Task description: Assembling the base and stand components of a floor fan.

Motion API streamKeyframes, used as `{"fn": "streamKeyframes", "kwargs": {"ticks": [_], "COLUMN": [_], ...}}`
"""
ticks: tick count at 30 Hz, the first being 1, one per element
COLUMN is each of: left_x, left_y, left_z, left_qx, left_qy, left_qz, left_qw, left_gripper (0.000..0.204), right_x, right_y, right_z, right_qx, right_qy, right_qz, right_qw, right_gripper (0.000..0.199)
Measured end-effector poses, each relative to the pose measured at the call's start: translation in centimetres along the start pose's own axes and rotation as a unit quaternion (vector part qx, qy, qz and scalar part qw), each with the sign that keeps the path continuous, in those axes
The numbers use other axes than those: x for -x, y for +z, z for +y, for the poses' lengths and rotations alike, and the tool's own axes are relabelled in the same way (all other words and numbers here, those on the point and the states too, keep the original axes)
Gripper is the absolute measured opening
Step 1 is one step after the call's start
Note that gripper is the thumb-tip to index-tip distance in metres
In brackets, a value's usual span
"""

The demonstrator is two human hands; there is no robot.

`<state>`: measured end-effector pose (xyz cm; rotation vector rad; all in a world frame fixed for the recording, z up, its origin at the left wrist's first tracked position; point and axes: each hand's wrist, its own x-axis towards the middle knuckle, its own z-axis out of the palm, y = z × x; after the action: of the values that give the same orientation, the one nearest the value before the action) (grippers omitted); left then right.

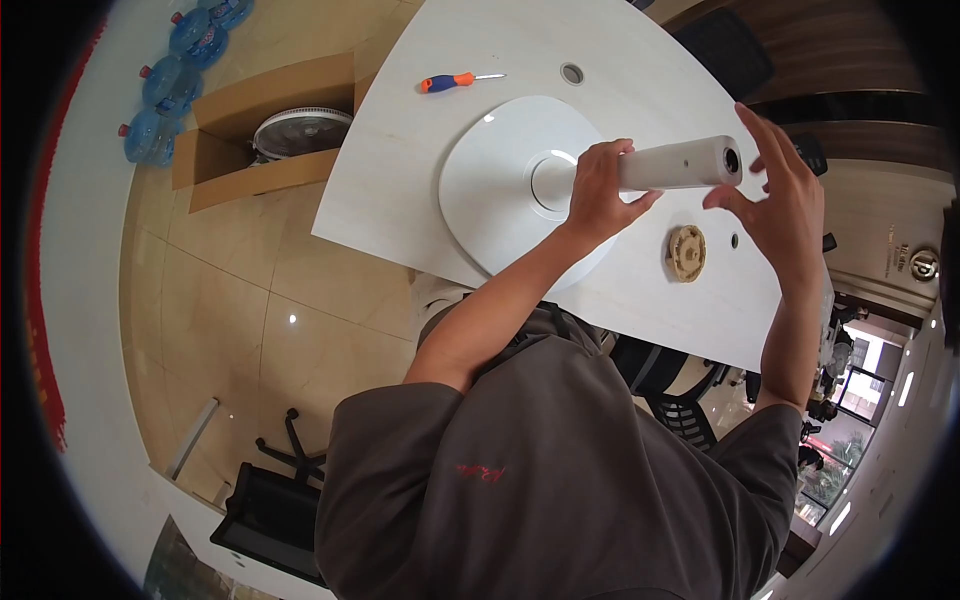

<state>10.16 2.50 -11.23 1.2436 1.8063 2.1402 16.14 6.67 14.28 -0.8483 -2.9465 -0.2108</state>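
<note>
A white round base (490,190) lies on the table, with a thick white tube (675,167) standing up from its middle. My left hand (600,190) is wrapped around the tube at its lower part. Close to the tube's open top end, my right hand (778,195) holds nothing; its fingers are spread and its thumb is apart from them. A dark hole shows in that end. Right of the base lies a beige round part (687,254) with a ridged edge. An orange and blue screwdriver (450,82) rests beyond the base, toward the far left.
The white table (390,190) has round cable holes (572,74). On the floor to the left, an open cardboard box (270,80) holds a fan grille (300,130). Several blue water bottles (172,85) stand by the wall. A black chair (265,520) is at the lower left.
</note>
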Motion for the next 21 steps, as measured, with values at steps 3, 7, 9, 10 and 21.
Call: {"fn": "streamKeyframes", "kwargs": {"ticks": [3, 7, 9, 10, 21], "left_x": [0.3, 0.1, 0.1, 0.1, 0.4], "left_y": [0.7, 0.1, 0.1, 0.2, 0.7], "left_z": [-0.7, -0.2, -0.1, -0.1, -0.2], "left_qx": [-0.007, 0.0, 0.006, 0.005, 0.011], "left_qy": [0.01, -0.036, -0.016, -0.015, 0.006], "left_qz": [-0.007, -0.028, -0.005, -0.003, 0.003], "left_qw": [1.0, 0.999, 1.0, 1.0, 1.0], "left_gripper": [0.074, 0.072, 0.071, 0.071, 0.067], "right_x": [0.1, 0.4, 0.0, 0.2, 0.6], "right_y": [0.3, 0.1, 0.1, 0.4, 0.1], "right_z": [0.1, -0.7, -1.1, -0.6, 0.6], "right_qx": [-0.1, -0.07, -0.03, -0.038, -0.02], "right_qy": [-0.167, 0.09, 0.167, 0.083, 0.094], "right_qz": [0.004, -0.123, -0.144, -0.074, -0.07], "right_qw": [0.981, 0.986, 0.975, 0.993, 0.993], "right_gripper": [0.063, 0.07, 0.074, 0.075, 0.063]}}
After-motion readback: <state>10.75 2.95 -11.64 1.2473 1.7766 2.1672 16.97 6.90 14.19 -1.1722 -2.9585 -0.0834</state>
